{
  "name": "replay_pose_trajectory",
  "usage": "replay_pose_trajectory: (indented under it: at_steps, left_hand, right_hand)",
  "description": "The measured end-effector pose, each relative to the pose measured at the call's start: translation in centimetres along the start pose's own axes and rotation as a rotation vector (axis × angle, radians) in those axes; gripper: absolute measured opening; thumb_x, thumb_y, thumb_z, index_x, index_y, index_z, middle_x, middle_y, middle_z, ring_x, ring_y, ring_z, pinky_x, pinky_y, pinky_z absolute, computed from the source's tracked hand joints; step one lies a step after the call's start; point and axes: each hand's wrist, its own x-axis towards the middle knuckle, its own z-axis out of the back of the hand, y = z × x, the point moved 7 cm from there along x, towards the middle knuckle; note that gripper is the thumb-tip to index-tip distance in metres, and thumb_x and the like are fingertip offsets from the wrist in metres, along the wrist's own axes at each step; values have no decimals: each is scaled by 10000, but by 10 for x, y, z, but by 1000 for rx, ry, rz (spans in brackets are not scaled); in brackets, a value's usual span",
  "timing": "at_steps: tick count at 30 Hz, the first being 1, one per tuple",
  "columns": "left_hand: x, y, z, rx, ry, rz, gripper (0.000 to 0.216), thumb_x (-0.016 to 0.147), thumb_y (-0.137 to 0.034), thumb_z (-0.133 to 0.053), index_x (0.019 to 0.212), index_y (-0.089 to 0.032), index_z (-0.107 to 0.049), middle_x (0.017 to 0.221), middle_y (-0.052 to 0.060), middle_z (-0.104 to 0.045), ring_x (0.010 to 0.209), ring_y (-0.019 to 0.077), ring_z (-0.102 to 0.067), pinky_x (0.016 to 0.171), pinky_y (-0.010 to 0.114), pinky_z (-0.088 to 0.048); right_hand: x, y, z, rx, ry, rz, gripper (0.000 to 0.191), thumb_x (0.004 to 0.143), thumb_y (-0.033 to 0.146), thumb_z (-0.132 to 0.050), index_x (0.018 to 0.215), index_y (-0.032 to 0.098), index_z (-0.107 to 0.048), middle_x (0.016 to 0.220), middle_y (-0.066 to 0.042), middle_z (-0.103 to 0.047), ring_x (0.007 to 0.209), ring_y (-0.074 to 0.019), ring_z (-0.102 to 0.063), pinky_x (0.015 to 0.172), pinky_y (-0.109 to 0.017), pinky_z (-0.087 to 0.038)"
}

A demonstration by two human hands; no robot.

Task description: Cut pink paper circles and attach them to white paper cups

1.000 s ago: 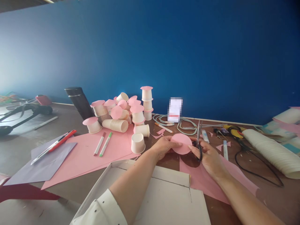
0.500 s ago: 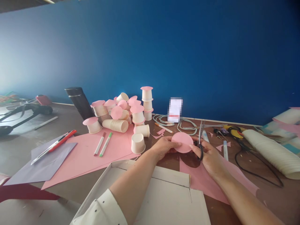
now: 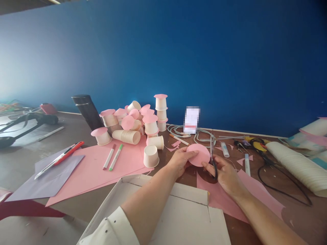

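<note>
The left hand (image 3: 180,161) pinches a pink paper disc (image 3: 198,153) between thumb and fingers; the right hand (image 3: 228,174) grips black-handled scissors (image 3: 215,170) beside it.

Deep blue wall (image 3: 194,61), paler toward the left, behind a brown tabletop (image 3: 176,156)
</note>
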Motion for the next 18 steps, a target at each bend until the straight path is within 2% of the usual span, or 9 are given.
replay_pose_trajectory:
  at_steps: [6,10,13,18]
  left_hand:
    - [0,-7,2,-16,-33,-78,412,581,-303,-818,917,-110,-678,926,98,-679,831,180,-617,805,322,-483]
    - [-1,-23,9,74,-55,-128,407,581,-318,-817,904,-113,-677,896,80,-677,799,159,-606,770,292,-469]
    - [-1,-29,14,133,-31,-105,432,586,-324,-817,926,-100,-673,886,92,-678,794,166,-611,758,291,-469]
    - [-5,-36,13,191,66,-54,489,546,-304,-838,957,-94,-676,906,112,-686,820,193,-626,736,289,-464]
  right_hand:
    - [-2,-8,-10,75,139,-65,375,755,507,-655,964,200,-600,713,-5,-604,620,-134,-516,572,-246,-406]
    - [-3,-16,-16,175,239,-118,386,786,541,-612,932,184,-609,756,-19,-626,587,-104,-504,529,-230,-377]
    - [-2,-21,-17,231,275,-144,409,782,555,-612,937,176,-623,781,-37,-639,637,-116,-543,534,-226,-387]
    - [-4,-23,-17,261,328,-158,491,776,536,-633,1109,176,-611,781,-48,-631,676,-137,-564,542,-230,-409]
